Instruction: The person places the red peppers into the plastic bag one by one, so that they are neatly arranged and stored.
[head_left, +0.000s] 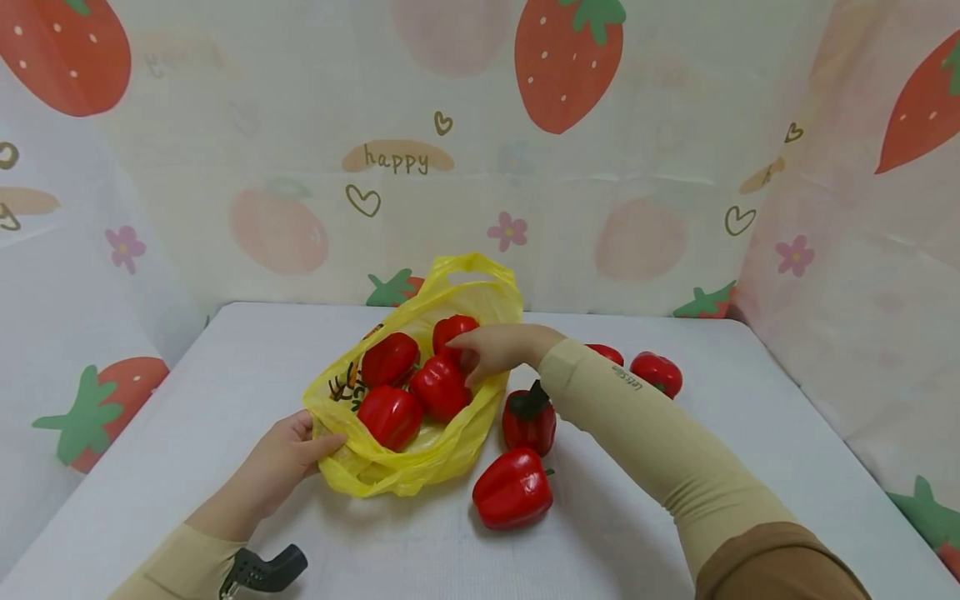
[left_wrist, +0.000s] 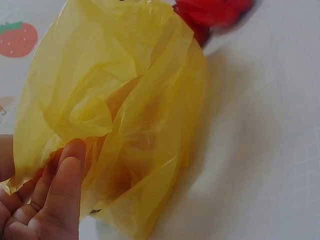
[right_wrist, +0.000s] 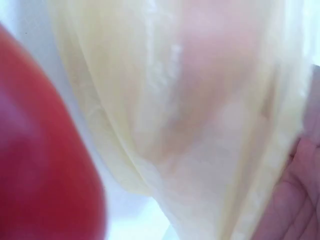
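Observation:
A yellow plastic bag [head_left: 442,454] stands with its mouth towards me, several red bell peppers [head_left: 390,417] inside. My left hand [head_left: 288,454] pinches the rim at the bag's lower left corner; in the left wrist view the hand [left_wrist: 45,200] has thin yellow plastic [left_wrist: 125,110] between thumb and fingers. My right hand [head_left: 498,346] reaches over the right rim, its fingers up against a bell pepper [head_left: 442,390] and overlapping the one behind. I cannot tell whether they grip either pepper. In the right wrist view, the bag's blurred wall [right_wrist: 200,175] covers part of this hand [right_wrist: 295,195].
Right of the bag, one red bell pepper [head_left: 513,490] lies in front and another with a dark green stem [head_left: 528,429] behind it. Farther back are a bell pepper [head_left: 657,374] and one partly hidden by my right sleeve [head_left: 622,392]. Printed cloth walls surround the white table [head_left: 247,358].

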